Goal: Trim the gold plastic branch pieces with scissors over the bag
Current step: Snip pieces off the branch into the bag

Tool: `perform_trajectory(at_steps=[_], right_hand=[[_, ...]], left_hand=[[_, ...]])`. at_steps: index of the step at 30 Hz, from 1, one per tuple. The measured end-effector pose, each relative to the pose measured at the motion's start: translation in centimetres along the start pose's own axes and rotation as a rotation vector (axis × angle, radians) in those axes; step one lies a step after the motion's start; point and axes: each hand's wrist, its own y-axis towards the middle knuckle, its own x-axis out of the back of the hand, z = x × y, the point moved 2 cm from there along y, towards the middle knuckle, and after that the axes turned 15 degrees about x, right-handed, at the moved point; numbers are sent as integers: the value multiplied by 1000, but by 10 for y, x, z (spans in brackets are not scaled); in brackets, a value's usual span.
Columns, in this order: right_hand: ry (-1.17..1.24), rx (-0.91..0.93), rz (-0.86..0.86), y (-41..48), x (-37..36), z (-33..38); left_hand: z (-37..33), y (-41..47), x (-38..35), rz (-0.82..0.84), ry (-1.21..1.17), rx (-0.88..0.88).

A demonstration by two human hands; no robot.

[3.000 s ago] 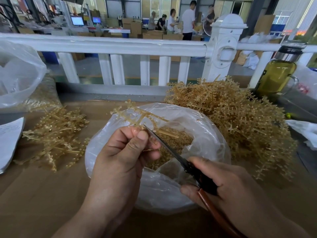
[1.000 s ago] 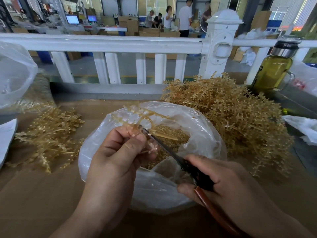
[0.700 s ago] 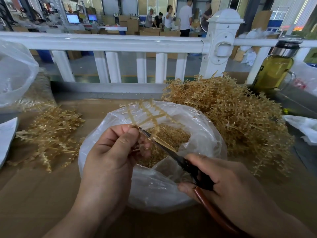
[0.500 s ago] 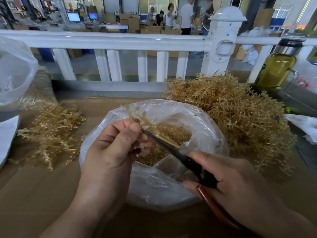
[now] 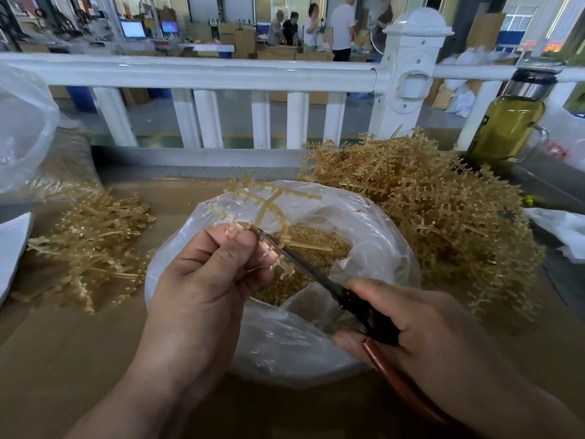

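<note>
Head view, center of the frame: the left hand (image 5: 202,280) pinches 1 gold plastic branch piece (image 5: 262,201) between thumb and curled fingers. The piece fans upward and to the right from the fingertips, above the open mouth of the bag (image 5: 285,350).

The right hand (image 5: 421,324), at lower right, is curled around the handles of the scissors (image 5: 316,274). The handles are black at the pivot, with a brown sleeve running toward the lower right. The blades point to the upper left and read as 1 narrow dark line; their tip meets the branch piece just beside the left thumb. Whether the blades are fully closed cannot be told.

The bag is clear plastic and sits on the brown counter (image 5: 63,359) below both hands. Its rim is rolled open. Small gold trimmings (image 5: 316,248) lie inside it.

A large pile of gold branches (image 5: 443,223) lies right of the bag, touching its side. A smaller pile (image 5: 91,242) lies left of the bag, apart from it.

A white railing (image 5: 221,74) runs across the upper frame behind the counter. A bottle of yellow-green liquid (image 5: 506,125) stands at upper right. A second clear bag (image 5: 22,128) sits at the upper left edge. Several people (image 5: 316,26) stand beyond the railing, at top center.
</note>
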Motion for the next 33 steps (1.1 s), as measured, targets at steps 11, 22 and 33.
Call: perform_trajectory(at_steps=[11, 22, 33], right_hand=[[-9, -39, 73, -1, -3, -3], [61, -61, 68, -1, -5, -3], [92, -69, 98, 1, -6, -1]], left_hand=[[3, 1, 2, -32, -1, 11], [2, 0, 3, -51, -17, -2], [1, -1, 0, -49, 47, -39]])
